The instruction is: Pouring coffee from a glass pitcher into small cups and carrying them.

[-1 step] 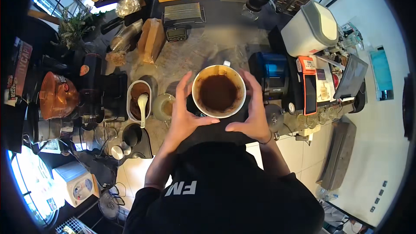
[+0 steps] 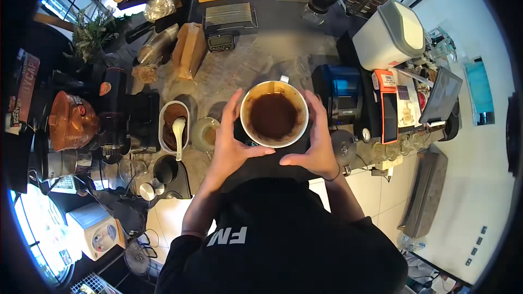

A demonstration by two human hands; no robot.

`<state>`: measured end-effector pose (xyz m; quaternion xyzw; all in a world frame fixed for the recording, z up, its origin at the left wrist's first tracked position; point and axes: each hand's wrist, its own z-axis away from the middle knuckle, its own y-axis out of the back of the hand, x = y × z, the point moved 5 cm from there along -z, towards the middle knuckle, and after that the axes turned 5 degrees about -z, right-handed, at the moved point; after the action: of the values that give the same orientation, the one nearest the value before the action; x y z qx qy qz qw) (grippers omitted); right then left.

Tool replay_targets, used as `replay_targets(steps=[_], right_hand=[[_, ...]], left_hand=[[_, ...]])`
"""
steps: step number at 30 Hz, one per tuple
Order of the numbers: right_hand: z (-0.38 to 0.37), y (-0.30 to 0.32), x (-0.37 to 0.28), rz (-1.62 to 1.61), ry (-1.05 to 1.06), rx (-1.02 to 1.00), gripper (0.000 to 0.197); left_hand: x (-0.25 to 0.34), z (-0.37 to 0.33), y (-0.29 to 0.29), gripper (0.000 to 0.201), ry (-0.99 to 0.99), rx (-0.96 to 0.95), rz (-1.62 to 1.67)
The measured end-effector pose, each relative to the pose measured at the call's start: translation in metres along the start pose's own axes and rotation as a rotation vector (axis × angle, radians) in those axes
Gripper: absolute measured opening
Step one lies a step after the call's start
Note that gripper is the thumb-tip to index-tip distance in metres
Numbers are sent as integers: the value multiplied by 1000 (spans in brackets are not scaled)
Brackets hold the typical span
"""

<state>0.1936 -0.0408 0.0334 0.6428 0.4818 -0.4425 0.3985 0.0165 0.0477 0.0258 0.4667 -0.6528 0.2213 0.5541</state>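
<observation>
A large white mug (image 2: 248, 130) with brown stains inside stands in front of me, its handle pointing away. Dark brown coffee or powder (image 2: 273, 115) covers its bottom. Curved around the mug's left side is my left hand (image 2: 227, 141), fingers stretched forward and thumb apart. My right hand (image 2: 320, 144) mirrors it on the right, thumb pointing inward below the near rim. I cannot tell whether the fingertips touch the mug. Something dark with small lit digits, partly hidden, lies under the mug.
Left of my left hand are a glass (image 2: 207, 133) and a white tub (image 2: 162, 136) of brown powder with a pale spoon (image 2: 178, 130). Farther off are a brown paper bag (image 2: 189, 51) and a small timer (image 2: 221, 43). A blue-black machine (image 2: 343, 95) stands right.
</observation>
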Motion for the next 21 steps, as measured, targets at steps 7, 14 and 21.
replay_targets(steps=[7,14,21], right_hand=[[7,-10,12,66,63,77,107],[5,-13,10,46,69,148,105],[5,-10,4,88,122,143,108]], left_hand=[[-18,-1,8,114,17,-49,-34],[-20,-3,9,116,42,-79,10],[-32,-2,7,115,62,-113,178]])
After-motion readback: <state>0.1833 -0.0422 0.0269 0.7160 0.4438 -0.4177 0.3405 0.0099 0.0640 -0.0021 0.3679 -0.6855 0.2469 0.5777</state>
